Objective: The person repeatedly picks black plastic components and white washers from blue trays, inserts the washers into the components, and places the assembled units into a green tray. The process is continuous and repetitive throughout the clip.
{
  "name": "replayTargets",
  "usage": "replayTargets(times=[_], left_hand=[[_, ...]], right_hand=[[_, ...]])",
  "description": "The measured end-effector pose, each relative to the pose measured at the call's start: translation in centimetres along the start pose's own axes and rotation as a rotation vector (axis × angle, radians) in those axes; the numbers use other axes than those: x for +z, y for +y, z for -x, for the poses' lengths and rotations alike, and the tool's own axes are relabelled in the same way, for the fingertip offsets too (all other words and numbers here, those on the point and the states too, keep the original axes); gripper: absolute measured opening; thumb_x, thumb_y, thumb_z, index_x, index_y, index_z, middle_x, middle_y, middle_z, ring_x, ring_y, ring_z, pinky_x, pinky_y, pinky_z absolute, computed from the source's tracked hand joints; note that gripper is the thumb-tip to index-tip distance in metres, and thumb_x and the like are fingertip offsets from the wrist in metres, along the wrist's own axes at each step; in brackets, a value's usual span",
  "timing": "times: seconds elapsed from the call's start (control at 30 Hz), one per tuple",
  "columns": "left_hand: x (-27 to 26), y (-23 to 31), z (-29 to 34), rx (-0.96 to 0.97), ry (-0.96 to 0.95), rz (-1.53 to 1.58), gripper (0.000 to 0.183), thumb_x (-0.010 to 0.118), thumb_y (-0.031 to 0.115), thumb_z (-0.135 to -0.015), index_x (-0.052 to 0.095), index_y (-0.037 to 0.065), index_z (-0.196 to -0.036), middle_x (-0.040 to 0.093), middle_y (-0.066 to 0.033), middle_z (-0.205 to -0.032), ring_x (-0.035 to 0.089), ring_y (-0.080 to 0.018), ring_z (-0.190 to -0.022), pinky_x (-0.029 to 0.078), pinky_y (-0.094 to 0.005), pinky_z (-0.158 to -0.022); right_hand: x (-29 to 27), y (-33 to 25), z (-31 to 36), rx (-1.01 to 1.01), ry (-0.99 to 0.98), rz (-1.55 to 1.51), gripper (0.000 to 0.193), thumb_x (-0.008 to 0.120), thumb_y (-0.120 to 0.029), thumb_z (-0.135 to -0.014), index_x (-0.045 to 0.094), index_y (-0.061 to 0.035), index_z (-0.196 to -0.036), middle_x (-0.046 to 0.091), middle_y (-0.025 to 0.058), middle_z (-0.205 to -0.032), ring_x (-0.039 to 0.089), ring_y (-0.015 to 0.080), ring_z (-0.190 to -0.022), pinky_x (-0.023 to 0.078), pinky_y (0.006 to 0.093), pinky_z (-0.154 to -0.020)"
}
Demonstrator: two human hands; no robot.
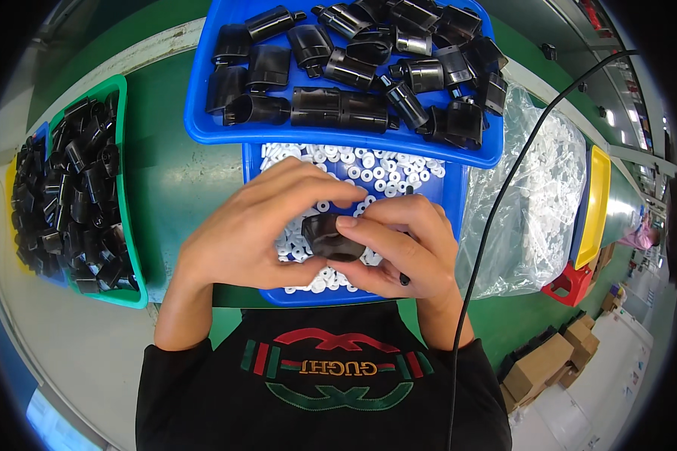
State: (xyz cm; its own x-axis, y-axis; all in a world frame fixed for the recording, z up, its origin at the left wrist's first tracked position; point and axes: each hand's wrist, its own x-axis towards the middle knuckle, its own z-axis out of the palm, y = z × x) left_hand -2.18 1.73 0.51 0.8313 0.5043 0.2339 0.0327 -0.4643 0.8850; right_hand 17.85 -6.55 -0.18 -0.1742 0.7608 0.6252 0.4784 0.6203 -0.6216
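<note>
A shiny black plastic cylindrical part (331, 236) is pinched between the thumb and fingers of my right hand (423, 252). That hand also keeps a thin black stick-like tool (405, 279) tucked through its fingers; its middle is hidden. My left hand (237, 229) curves around the part's left side, thumb and fingers spread apart, the thumb close to its lower edge. I cannot tell whether that thumb touches it. Below both hands lies a blue tray (308, 299) with many small white ring washers (380, 173).
A blue bin (346, 137) of black parts overlaps the tray's far end. At left stands a green bin (128, 248) of similar parts. A clear plastic bag (530, 203) of white pieces lies at right, a black cable (496, 199) crossing before it. Beyond are a yellow tray (596, 203) and red stool (569, 284).
</note>
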Motion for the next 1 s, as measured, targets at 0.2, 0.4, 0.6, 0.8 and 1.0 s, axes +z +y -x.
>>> replayTargets(times=[0.2, 0.4, 0.6, 0.8, 1.0], left_hand=[[1.3, -0.5, 0.3, -0.01, 0.024, 0.048, 0.047, 0.076, 0.012, -0.058, 0.062, 0.005, -0.102, 0.063, -0.0103, -0.089, 0.061, -0.0307, -0.084, 0.05, -0.0393, -0.077], [1.4, -0.6, 0.4, 0.036, 0.077, -0.011, 0.037, 0.072, 0.005, -0.049, 0.063, 0.002, -0.085, 0.064, -0.0082, -0.08, 0.063, -0.0275, -0.071, 0.05, -0.0343, -0.066], [1.2, -0.3, 0.0, 0.015, 0.078, 0.106, 0.033, 0.077, 0.009, -0.055, 0.062, 0.002, -0.083, 0.063, -0.0074, -0.076, 0.062, -0.0227, -0.065, 0.048, -0.0311, -0.06], [0.9, -0.1, 0.8, -0.062, 0.15, 0.156, 0.034, 0.081, 0.005, -0.064, 0.058, 0.007, -0.089, 0.062, -0.0068, -0.076, 0.063, -0.0277, -0.069, 0.048, -0.0322, -0.061], [1.2, -0.2, 0.7, -0.036, 0.174, 0.182, 0.034, 0.083, 0.007, -0.066, 0.059, 0.007, -0.091, 0.061, -0.0077, -0.079, 0.062, -0.0282, -0.07, 0.049, -0.0338, -0.062]], right_hand=[[-0.8, -0.6, -0.6, 0.064, -0.008, -0.095, 0.032, 0.077, -0.008, -0.068, 0.073, -0.0015, -0.099, 0.063, 0.0085, -0.09, 0.059, 0.0151, -0.059, 0.046, 0.0248, -0.049], [-3.6, -2.9, -2.2, 0.194, 0.18, -0.751, 0.009, 0.06, -0.003, -0.086, 0.062, -0.0043, -0.077, 0.064, 0.0097, -0.077, 0.06, 0.0182, -0.059, 0.044, 0.0276, -0.046], [-4.0, -3.6, -4.7, 0.063, 0.095, -1.202, 0.02, 0.062, 0.005, -0.084, 0.051, -0.0098, -0.076, 0.06, 0.0027, -0.065, 0.051, 0.0135, -0.047, 0.036, 0.0254, -0.04], [-0.3, -3.7, -5.5, 0.129, 0.077, -0.988, 0.021, 0.064, 0.01, -0.075, 0.052, -0.0076, -0.073, 0.055, 0.0025, -0.059, 0.046, 0.0132, -0.047, 0.031, 0.026, -0.039], [0.2, -3.4, -5.2, 0.144, 0.016, -0.897, 0.022, 0.059, 0.014, -0.072, 0.053, -0.007, -0.073, 0.055, 0.0037, -0.061, 0.043, 0.0129, -0.049, 0.029, 0.0267, -0.042]])
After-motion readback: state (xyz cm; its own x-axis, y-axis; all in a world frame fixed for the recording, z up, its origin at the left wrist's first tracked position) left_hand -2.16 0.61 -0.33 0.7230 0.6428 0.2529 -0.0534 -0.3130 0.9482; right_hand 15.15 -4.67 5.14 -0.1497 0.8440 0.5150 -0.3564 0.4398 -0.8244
